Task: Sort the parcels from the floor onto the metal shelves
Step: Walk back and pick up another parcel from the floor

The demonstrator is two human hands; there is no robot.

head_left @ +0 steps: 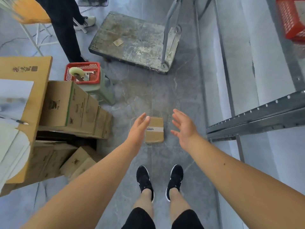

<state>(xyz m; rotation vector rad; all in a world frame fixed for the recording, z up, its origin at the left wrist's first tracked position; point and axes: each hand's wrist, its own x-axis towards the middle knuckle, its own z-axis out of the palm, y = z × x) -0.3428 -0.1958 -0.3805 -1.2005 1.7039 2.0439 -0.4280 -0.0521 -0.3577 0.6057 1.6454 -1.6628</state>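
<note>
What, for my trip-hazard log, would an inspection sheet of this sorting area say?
Surface: grey tiled floor, scuffed.
Job's things: one small taped parcel flat on the floor; metal shelves at right.
Clutter: stacked cartons left; platform trolley ahead; red basket on a green stool.
Grippers: left hand and right hand open, either side of the parcel, holding nothing.
Cables: what looks like a thin cable on the floor, far left.
Surroundings: another person's legs beyond the cartons.
</note>
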